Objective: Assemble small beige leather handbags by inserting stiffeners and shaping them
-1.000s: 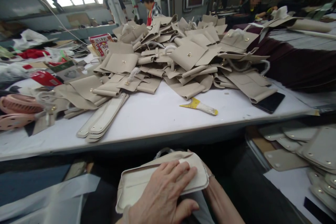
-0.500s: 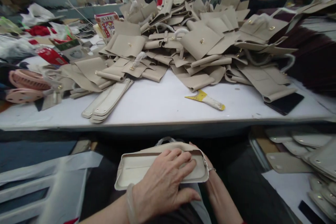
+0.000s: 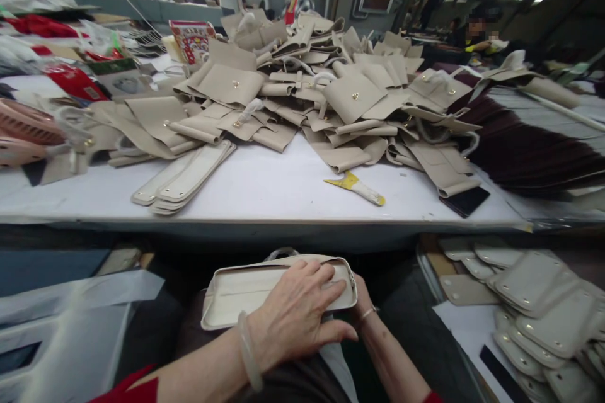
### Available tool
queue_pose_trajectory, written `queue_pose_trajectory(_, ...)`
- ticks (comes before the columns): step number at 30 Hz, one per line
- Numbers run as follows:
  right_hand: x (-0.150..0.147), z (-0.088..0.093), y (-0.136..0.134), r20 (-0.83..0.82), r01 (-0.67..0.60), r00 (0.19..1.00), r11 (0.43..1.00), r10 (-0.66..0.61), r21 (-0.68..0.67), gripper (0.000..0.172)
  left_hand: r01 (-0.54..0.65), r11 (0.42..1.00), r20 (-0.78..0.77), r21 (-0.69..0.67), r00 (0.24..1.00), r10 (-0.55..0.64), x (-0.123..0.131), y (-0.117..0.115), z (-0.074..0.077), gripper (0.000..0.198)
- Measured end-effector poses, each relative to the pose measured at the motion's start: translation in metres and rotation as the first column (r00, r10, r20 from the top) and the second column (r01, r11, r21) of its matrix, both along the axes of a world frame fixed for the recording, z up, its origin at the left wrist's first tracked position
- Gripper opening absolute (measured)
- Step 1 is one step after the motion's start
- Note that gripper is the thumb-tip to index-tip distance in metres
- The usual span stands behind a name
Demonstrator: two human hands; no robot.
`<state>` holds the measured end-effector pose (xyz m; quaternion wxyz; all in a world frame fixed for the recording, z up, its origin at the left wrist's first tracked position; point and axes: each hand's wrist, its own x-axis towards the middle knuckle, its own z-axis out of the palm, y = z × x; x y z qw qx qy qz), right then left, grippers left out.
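Note:
A cream handbag [image 3: 236,295] rests tilted on my lap, its long rimmed panel facing up towards me and a wrapped handle [image 3: 282,253] behind its far edge. My left hand [image 3: 299,312] lies across the right half of that panel. Its fingers stretch forward onto the surface near the far rim, and the thumb points away to the right. At the bag's right end, my right hand [image 3: 362,296] grips from behind and below; most of its fingers are hidden by the bag.
Beige bag pieces [image 3: 278,94] heap up on the white table [image 3: 265,182] ahead. Nearer lie white strips [image 3: 189,176] and a yellow-and-white pointed tool [image 3: 357,187]. Flat panels [image 3: 529,283] are stacked at my right. A frame-like sheet [image 3: 80,327] is at my left. People are in the background.
The view has swung, so the table's things shift left in the picture. My left hand has edged forward slightly on the panel. The right hand still supports the bag's right end.

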<state>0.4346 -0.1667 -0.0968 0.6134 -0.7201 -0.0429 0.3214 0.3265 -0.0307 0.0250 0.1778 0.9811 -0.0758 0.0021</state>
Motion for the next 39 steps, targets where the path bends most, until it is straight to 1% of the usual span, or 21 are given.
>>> queue_pose_trajectory(2,0.000,0.026,-0.016,0.042,-0.020,0.999,0.997,0.024,-0.071,0.061,0.061,0.998,0.021,0.034,0.998,-0.062,0.003,0.005,0.004,0.042)
queue_pose_trajectory(3,-0.002,0.041,-0.023,0.086,-0.057,0.994,0.991,0.067,-0.120,0.060,0.112,0.992,0.035,0.060,0.993,-0.114,0.005,0.007,0.006,0.034)
queue_pose_trajectory(4,-0.005,0.056,-0.028,0.158,-0.112,0.977,0.974,0.144,-0.195,0.057,0.164,0.982,0.047,0.091,0.984,-0.169,0.006,0.010,0.007,0.028)
queue_pose_trajectory(6,-0.012,0.082,-0.032,0.290,-0.206,0.902,0.909,0.319,-0.362,0.050,0.242,0.959,0.063,0.146,0.965,-0.253,0.010,0.014,0.008,0.024)
queue_pose_trajectory(8,-0.019,0.096,-0.027,0.383,-0.214,0.814,0.838,0.437,-0.501,0.044,0.256,0.954,0.056,0.153,0.962,-0.267,0.012,0.017,0.007,0.020)
queue_pose_trajectory(9,-0.021,0.099,-0.023,0.416,-0.193,0.782,0.815,0.464,-0.547,0.044,0.250,0.958,0.051,0.141,0.965,-0.259,0.013,0.018,0.006,0.018)
queue_pose_trajectory(11,-0.022,0.099,-0.016,0.455,-0.149,0.740,0.780,0.496,-0.608,0.045,0.236,0.966,0.040,0.110,0.970,-0.242,0.013,0.020,0.005,0.013)
queue_pose_trajectory(15,-0.019,0.091,-0.010,0.463,-0.092,0.710,0.722,0.530,-0.686,0.039,0.227,0.972,0.025,0.065,0.973,-0.229,0.014,0.022,0.002,0.010)
queue_pose_trajectory(19,-0.021,0.087,-0.009,0.455,-0.047,0.680,0.654,0.575,-0.755,0.032,0.212,0.976,0.021,0.040,0.977,-0.213,0.014,0.023,0.000,0.010)
queue_pose_trajectory(21,-0.023,0.086,-0.008,0.448,-0.046,0.666,0.633,0.596,-0.773,0.030,0.226,0.973,0.009,0.043,0.974,-0.227,0.014,0.025,0.000,0.009)
queue_pose_trajectory(28,-0.027,0.085,-0.007,0.443,-0.055,0.623,0.601,0.645,-0.798,0.033,0.241,0.970,0.025,0.026,0.970,-0.242,0.016,0.029,-0.001,0.007)
queue_pose_trajectory(32,-0.031,0.091,-0.007,0.472,-0.069,0.596,0.627,0.650,-0.776,0.036,0.243,0.970,0.029,0.017,0.970,-0.243,0.015,0.031,-0.002,0.006)
queue_pose_trajectory(33,-0.031,0.093,-0.008,0.486,-0.074,0.596,0.647,0.639,-0.759,0.037,0.238,0.971,0.034,0.011,0.971,-0.238,0.015,0.032,-0.002,0.007)
queue_pose_trajectory(34,-0.029,0.095,-0.009,0.496,-0.092,0.632,0.693,0.595,-0.715,0.038,0.233,0.972,0.036,0.002,0.972,-0.233,0.014,0.034,-0.002,0.007)
queue_pose_trajectory(36,-0.023,0.096,-0.013,0.452,-0.136,0.780,0.822,0.432,-0.552,0.040,0.223,0.975,0.032,-0.015,0.974,-0.223,0.013,0.036,-0.003,0.009)
queue_pose_trajectory(37,-0.019,0.095,-0.015,0.387,-0.145,0.857,0.880,0.339,-0.452,0.044,0.219,0.975,0.029,-0.021,0.975,-0.219,0.013,0.036,-0.003,0.010)
queue_pose_trajectory(38,-0.014,0.093,-0.016,0.301,-0.144,0.918,0.923,0.260,-0.358,0.048,0.218,0.976,0.026,-0.022,0.976,-0.217,0.012,0.037,-0.003,0.010)
queue_pose_trajectory(39,-0.008,0.090,-0.018,0.213,-0.142,0.955,0.947,0.208,-0.287,0.051,0.218,0.976,0.028,-0.018,0.976,-0.217,0.012,0.037,-0.003,0.010)
